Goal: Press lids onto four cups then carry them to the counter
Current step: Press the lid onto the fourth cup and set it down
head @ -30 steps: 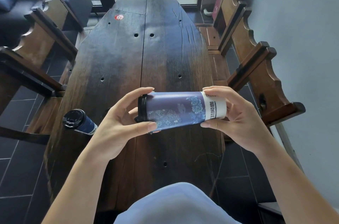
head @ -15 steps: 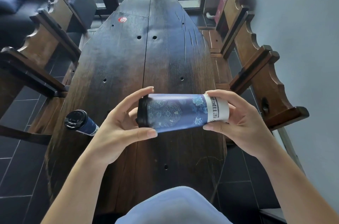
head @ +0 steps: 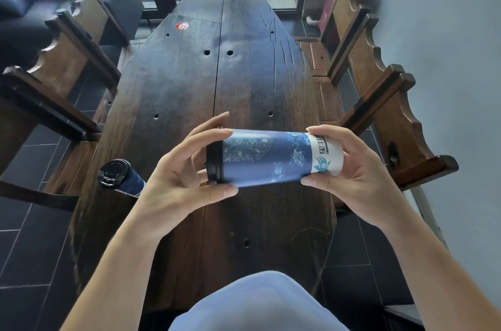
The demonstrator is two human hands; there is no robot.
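You are holding a blue patterned cup (head: 271,161) on its side in the air above the dark wooden table (head: 217,81), between both hands. Your left hand (head: 176,181) wraps the mouth end, its fingers (head: 206,130) and thumb curled around the black lid (head: 214,162). Your right hand (head: 360,176) grips the white base end, thumb under, fingers (head: 325,131) over the top.

The step in hand looks like seating this lid; it appears to sit on the rim, though you cannot tell from here whether it has snapped down all the way round. Next, squeeze the two ends toward each other and work your left fingers around the lid's edge.

A second cup (head: 119,177), already lidded, stands at the table's edge just left of your left fingers. Only these two cups show, so the job seems unfinished, and no counter is in view.
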